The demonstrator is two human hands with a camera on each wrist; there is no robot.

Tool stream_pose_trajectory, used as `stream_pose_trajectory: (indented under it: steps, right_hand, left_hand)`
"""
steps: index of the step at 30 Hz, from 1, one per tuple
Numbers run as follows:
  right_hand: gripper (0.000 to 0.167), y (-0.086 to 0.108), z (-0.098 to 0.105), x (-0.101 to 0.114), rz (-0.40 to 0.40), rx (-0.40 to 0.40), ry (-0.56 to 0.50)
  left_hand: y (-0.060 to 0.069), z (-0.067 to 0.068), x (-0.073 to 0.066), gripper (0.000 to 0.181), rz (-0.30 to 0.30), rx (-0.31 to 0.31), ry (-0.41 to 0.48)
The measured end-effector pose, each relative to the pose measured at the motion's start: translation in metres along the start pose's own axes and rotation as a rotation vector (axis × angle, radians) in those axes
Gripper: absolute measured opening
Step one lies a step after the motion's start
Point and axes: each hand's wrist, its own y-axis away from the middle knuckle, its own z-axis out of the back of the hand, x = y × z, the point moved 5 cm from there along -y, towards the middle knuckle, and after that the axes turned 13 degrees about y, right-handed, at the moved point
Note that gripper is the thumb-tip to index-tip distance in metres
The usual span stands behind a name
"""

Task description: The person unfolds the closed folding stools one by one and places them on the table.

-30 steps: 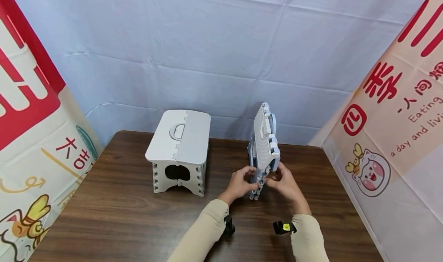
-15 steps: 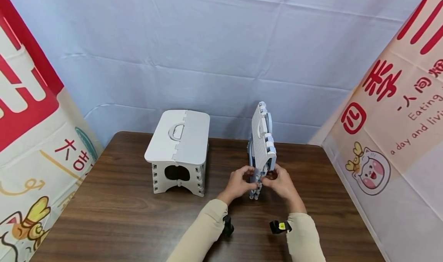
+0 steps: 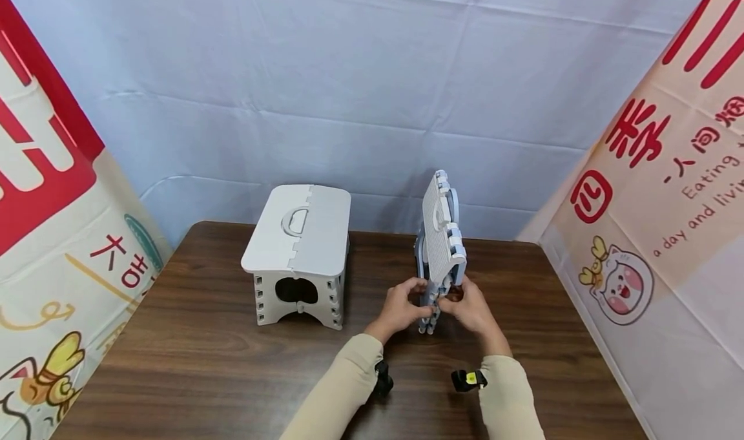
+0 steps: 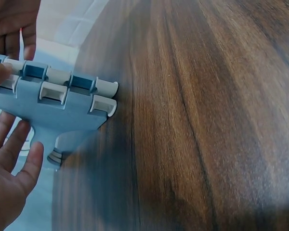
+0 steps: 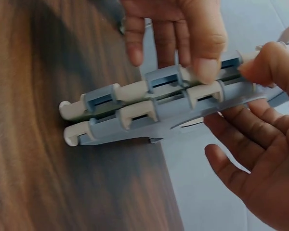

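A blue and white folding stool [image 3: 443, 230], mostly folded, stands on end on the right half of the table. My left hand [image 3: 401, 309] grips its near hinged edge from the left, thumb on the edge and fingers along the side. From the right, my right hand [image 3: 472, 305] holds the same edge, its thumb close to the left one. In the right wrist view two rows of hinge knuckles [image 5: 137, 111] lie side by side with a narrow gap between them. The left wrist view shows the leg panel [image 4: 48, 113] beside my left fingers [image 4: 31, 163].
A white folding stool [image 3: 296, 233] stands unfolded to the left on the dark wooden table [image 3: 192, 362]. A pale cloth [image 3: 360, 91] hangs behind the table's back edge. Printed banners [image 3: 628, 233] flank both sides.
My right hand has shifted slightly left, and the blue and white stool's upper part has swung a little left with it. My left hand stays nearly still. Over the last half second hardly anything moves.
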Motion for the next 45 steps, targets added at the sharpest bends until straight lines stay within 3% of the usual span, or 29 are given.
stream_pose_trajectory:
  steps: [4,13,22,25,29,36,41,45]
  right_hand:
    - [0.047,0.001,-0.007,-0.004,0.02,-0.042,-0.001]
    - [0.05,0.003,-0.014,-0.008,-0.026,-0.085,0.01]
    - [0.04,0.018,0.003,0.024,0.024,-0.089,-0.02]
    - [0.041,0.019,0.005,0.025,0.027,-0.091,-0.026]
    - [0.041,0.017,0.006,0.018,0.025,-0.099,-0.034]
    - [0.042,0.01,0.002,-0.014,0.012,-0.13,-0.032]
    - [0.042,0.011,0.006,-0.016,0.011,-0.138,-0.041]
    - [0.043,0.018,0.012,-0.005,0.022,-0.138,-0.057]
  left_hand:
    - [0.0,-0.001,0.001,0.045,-0.002,-0.001,-0.007]
    - [0.001,-0.004,0.003,0.046,-0.025,0.001,0.019]
    - [-0.002,0.0,-0.003,0.046,-0.023,0.036,-0.025]
    - [-0.001,0.004,-0.004,0.043,-0.038,0.046,-0.041]
    - [-0.002,0.006,-0.002,0.042,-0.031,0.055,-0.034]
    - [-0.002,0.007,-0.002,0.042,-0.005,0.062,-0.002]
    - [-0.001,0.008,-0.006,0.04,0.018,0.066,0.045]
    - [-0.001,0.009,-0.005,0.04,0.016,0.066,0.045]
